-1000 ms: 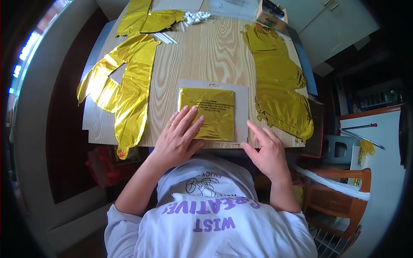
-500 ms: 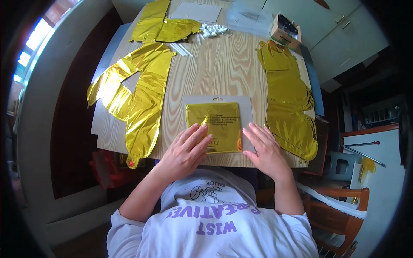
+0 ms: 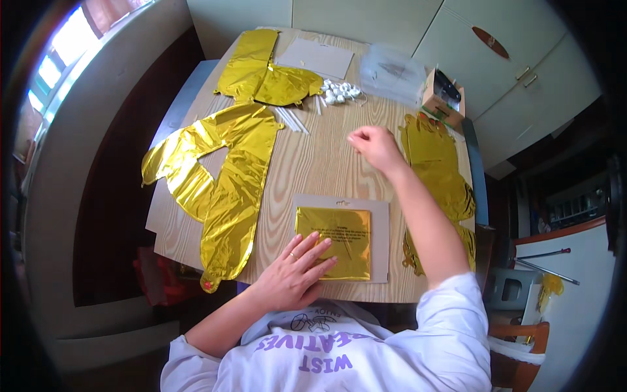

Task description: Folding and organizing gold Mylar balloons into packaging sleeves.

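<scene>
My left hand (image 3: 297,271) lies open, fingers spread, on the lower left part of a folded gold foil packet (image 3: 353,225). This packet rests on a grey cardboard sheet (image 3: 380,242) with a hanging slot, near the table's front edge. My right hand (image 3: 377,149) is raised over the right-middle of the table, its fingers curled together; nothing shows in them. Beyond and beneath my right forearm is a flat gold foil balloon (image 3: 434,153), partly covered by the arm. Another gold foil balloon (image 3: 232,196) with a hole in it spreads out to the left.
A third gold foil balloon (image 3: 264,75) lies at the far left of the wooden table (image 3: 313,157). Near it are white straws (image 3: 292,121), a bundle of white cord (image 3: 339,93) and a grey card (image 3: 317,57). Clear plastic (image 3: 392,73) and a small cardboard box (image 3: 444,98) sit far right.
My right hand has left the card's right edge, moved up and away over the table, and curled. My left hand stays on the foil packet. The view has tilted, showing more beyond the table.
</scene>
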Tool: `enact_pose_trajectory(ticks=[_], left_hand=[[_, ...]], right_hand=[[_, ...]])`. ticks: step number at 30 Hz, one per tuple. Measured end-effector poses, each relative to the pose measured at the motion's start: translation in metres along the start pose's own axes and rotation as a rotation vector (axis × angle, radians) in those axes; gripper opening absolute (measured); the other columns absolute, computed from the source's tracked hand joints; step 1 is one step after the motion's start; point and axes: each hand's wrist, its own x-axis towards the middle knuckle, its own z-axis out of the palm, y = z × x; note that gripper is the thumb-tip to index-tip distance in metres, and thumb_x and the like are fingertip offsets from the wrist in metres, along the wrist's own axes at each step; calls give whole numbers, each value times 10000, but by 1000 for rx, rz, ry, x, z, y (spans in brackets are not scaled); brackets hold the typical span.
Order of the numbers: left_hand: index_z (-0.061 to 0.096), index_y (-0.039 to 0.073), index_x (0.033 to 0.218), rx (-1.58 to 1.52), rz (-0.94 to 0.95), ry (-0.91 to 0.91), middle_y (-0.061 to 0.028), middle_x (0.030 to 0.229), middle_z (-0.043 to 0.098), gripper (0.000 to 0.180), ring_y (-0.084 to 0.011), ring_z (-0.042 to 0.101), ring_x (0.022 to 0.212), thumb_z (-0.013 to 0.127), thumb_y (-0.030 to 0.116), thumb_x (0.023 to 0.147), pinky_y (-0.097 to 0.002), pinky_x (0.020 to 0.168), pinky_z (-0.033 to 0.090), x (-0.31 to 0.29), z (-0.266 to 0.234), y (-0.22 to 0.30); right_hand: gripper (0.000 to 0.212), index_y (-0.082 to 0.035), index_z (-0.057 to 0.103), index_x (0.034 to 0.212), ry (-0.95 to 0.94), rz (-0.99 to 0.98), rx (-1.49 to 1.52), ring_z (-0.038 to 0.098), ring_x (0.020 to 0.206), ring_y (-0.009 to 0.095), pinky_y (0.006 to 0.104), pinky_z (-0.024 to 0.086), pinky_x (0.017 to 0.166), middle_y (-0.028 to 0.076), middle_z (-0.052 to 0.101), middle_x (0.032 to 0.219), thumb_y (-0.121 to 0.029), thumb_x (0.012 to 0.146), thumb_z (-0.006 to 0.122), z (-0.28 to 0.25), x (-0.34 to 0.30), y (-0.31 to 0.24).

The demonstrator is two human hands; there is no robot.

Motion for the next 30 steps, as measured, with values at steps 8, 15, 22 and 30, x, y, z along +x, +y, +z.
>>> enact_pose_trajectory(ticks=[8, 15, 22, 30], left_hand=[[544, 134, 1421, -51, -31, 21, -172, 1530, 424, 664, -403, 326, 1472, 737, 297, 808, -584, 1202, 240, -3, -2, -8], [636, 95, 1243, -83, -22, 144, -151, 1372, 554, 503, -390, 444, 1393, 786, 208, 776, -580, 1167, 315, -3, 2, -10], [664, 71, 1050, 34, 75, 221, -118, 1201, 655, 281, -350, 569, 1286, 771, 132, 797, -569, 1151, 344, -5, 7, -4], [626, 40, 1020, -58, 42, 312, -120, 1149, 684, 192, -326, 634, 1209, 722, 30, 853, -508, 1106, 426, -7, 14, 4]], right_hand=[[416, -21, 746, 1033, 140, 198, -379, 716, 974, 338, 409, 563, 877, 207, 739, 1040, -366, 801, 758, 70, 114, -34], [391, 0, 738, 1058, -172, 226, -548, 696, 1051, 371, 436, 566, 902, 242, 715, 1110, -271, 778, 723, 50, 64, -38], [69, -13, 618, 827, -72, -12, -200, 658, 654, 202, 325, 521, 611, 110, 654, 742, -46, 807, 675, -38, -180, -35], [198, -71, 571, 832, 189, -271, -205, 599, 657, 273, 381, 507, 642, 86, 572, 733, 34, 726, 701, 20, -317, -46]])
